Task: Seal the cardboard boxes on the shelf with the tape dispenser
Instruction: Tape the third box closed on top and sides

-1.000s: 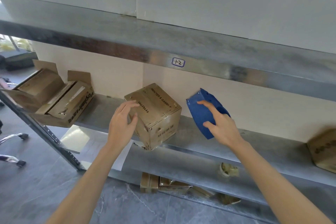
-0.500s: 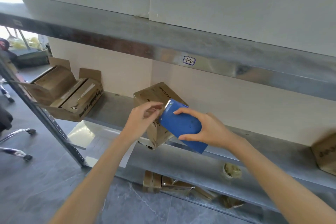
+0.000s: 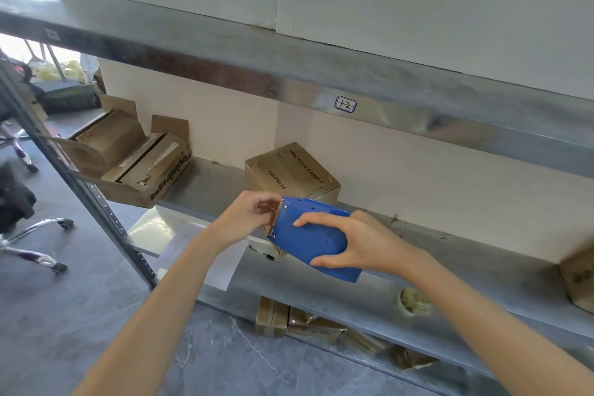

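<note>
The blue tape dispenser (image 3: 313, 239) was gripped by the right hand (image 3: 356, 243), thumb below and fingers curled over its top, just in front of the closed cardboard box (image 3: 287, 170) on the metal shelf (image 3: 450, 264). Its toothed end was pinched by the left hand (image 3: 247, 219). An open box (image 3: 135, 157) was seen at the far left.

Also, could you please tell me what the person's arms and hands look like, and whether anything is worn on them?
Both are bare. The left hand and right hand wear no gloves, and no ring shows on the visible fingers. The left forearm and right forearm show no sleeve, watch or bracelet; the upper arms are out of view.
</note>
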Tool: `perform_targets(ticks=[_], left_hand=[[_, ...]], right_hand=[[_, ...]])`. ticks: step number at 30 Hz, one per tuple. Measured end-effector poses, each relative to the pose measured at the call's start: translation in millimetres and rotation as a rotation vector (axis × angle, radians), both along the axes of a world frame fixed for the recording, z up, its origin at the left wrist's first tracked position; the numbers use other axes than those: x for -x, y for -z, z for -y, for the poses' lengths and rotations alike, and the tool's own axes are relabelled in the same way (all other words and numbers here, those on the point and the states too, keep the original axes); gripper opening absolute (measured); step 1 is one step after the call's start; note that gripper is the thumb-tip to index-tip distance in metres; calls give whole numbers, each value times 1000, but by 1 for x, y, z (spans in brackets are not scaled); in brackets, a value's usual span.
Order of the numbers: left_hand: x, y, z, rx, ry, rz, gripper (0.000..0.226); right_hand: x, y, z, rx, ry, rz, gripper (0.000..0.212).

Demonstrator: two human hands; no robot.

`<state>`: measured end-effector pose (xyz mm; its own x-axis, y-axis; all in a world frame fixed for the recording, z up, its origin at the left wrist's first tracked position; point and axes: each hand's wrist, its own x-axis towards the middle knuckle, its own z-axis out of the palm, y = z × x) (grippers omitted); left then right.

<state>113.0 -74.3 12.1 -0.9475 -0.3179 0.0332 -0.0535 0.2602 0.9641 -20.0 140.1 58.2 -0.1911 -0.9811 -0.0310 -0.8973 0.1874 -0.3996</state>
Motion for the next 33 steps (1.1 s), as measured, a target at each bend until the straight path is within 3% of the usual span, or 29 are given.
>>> perform_targets(ticks=[13,20,25,33], left_hand=[[13,7,-14,60,-269,-32,55],[6,-1,-7,58,-268,-109,38],[-14,4,16,41,-360,-105,37],[-9,20,4,241,-344,-64,46]], right_hand=[[6,-2,-1,-110,-2,142,48],[19,-17,-7,-132,0,137,47],[30,-17,-23,-137,45,150,47],[45,-9,-42,-133,117,138,48]])
